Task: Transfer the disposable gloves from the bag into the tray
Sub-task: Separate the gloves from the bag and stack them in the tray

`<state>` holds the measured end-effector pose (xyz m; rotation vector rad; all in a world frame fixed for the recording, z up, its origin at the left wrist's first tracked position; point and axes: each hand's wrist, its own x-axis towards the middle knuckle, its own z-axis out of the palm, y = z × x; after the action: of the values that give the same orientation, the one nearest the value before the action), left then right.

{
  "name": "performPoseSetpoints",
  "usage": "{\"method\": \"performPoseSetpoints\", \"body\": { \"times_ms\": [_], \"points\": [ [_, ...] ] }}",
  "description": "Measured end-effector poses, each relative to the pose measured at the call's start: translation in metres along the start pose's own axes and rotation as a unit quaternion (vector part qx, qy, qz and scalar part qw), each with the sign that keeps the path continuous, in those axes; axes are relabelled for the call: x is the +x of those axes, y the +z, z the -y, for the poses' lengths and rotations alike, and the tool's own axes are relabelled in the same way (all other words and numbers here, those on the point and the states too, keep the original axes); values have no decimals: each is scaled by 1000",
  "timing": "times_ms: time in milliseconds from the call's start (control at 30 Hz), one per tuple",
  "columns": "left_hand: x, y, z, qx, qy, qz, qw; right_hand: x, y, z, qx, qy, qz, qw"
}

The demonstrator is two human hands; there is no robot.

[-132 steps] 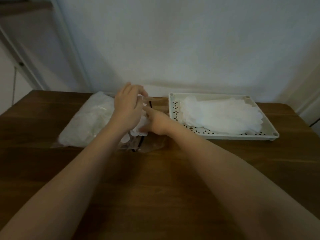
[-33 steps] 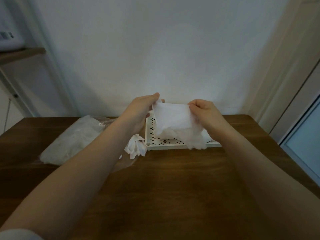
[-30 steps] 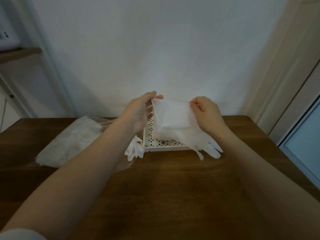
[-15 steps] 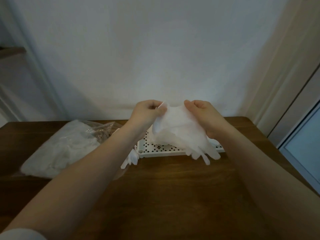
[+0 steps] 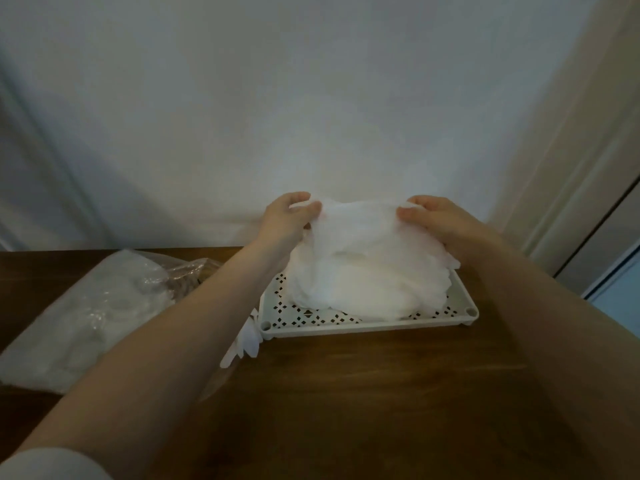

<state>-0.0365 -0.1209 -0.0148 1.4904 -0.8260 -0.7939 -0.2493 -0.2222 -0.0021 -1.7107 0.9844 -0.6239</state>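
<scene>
A white disposable glove [image 5: 360,226] is stretched between both hands above the white perforated tray [image 5: 367,328]. My left hand [image 5: 287,216] pinches its left edge and my right hand [image 5: 433,220] pinches its right edge. Below it a heap of white gloves [image 5: 367,289] fills the tray. The clear plastic bag [image 5: 86,306] with more gloves lies on the table at the left. One loose glove [image 5: 244,344] pokes out beside the tray's left corner, partly hidden by my left forearm.
The dark wooden table [image 5: 346,410] stands against a pale wall [image 5: 311,98]. A door frame [image 5: 588,168] rises at the right, close to the table's right edge.
Both hands have lowered the held glove from in front of the tray down onto the heap inside it; its fingers no longer hang over the tray's front rim.
</scene>
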Motion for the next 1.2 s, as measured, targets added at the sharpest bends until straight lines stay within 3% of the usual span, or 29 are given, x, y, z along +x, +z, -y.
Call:
{"method": "performPoseSetpoints", "body": {
  "times_ms": [133,200,267,333,433,533,667,733,833,967,1200],
  "points": [
    [18,8,-8,-19,50,20,998,15,-5,12,-29,-145,-134,980],
    [19,10,-7,-45,72,46,995,16,-8,9,-65,-186,-132,971],
    [15,6,2,-22,91,105,990,10,-7,-5,-142,-185,-90,968],
    [7,-4,13,107,129,171,971,-2,-1,-23,-226,-164,-22,960],
    [-7,-14,27,303,167,227,910,-17,13,-46,-329,-141,56,932],
    [-18,-19,31,382,184,247,871,-27,24,-52,-374,-117,111,913],
    [-28,-24,33,477,214,283,804,-39,26,-41,-422,-20,187,887],
    [-33,-25,33,498,223,285,788,-45,28,-34,-390,23,163,906],
    [-38,-26,34,527,218,284,771,-43,40,-36,-328,53,60,941],
    [-35,-25,48,571,171,253,762,-30,60,-57,-389,14,-34,920],
    [-25,-19,67,638,124,151,745,-22,49,-77,-479,109,87,867]
  ]
}}
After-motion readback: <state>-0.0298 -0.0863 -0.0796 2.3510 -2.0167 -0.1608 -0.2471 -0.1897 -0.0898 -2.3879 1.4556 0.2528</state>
